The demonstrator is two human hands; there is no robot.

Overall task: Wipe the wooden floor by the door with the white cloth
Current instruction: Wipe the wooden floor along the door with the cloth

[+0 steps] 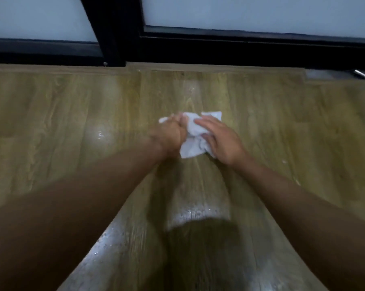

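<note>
Centrally, a crumpled white cloth (193,131) lies on the wooden floor (72,112), lengthwise toward the door (118,38); left hand (171,135) grips it, fingers curled; right hand (221,141) presses it, fingers straight.

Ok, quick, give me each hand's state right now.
Left hand: fingers curled, gripping the left edge of the white cloth; somewhat blurred.
Right hand: open, fingers straight, pressing on the cloth.
</note>
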